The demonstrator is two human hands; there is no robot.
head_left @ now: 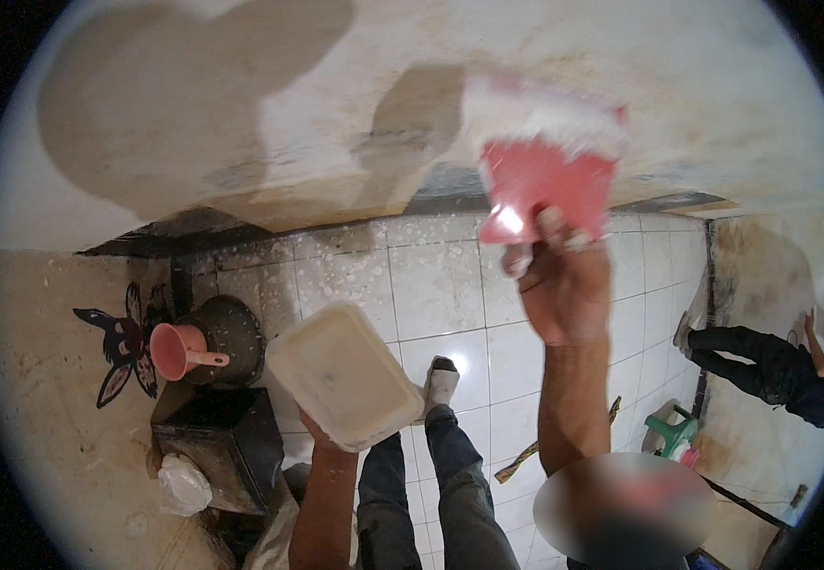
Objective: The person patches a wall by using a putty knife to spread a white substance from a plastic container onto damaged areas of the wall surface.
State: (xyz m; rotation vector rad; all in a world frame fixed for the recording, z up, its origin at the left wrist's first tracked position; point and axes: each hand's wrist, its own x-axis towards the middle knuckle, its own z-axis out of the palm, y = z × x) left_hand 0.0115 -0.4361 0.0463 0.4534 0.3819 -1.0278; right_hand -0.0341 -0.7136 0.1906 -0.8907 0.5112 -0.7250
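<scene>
A pink spreader (552, 179) is pinched at its near edge by the right hand (564, 280), with the thumb toward its left corner and fingertips laid over its face. The blade extends beyond the fingers toward the far wall (697, 57); whether the wall is touched cannot be told. White paste (545, 114) is spread along its far part. The spreader is judged light, thin and somewhat flexible, probably slippery where smeared, and best taken at the cleaner near edge. Farther left and nearer, a rectangular cream tub (343, 378) is held by the left hand (319, 432) at its near left side, with most of the fingers hidden underneath. Its plastic walls are judged semi-stiff, its weight dependent on the pale contents; support from below would suit it.
</scene>
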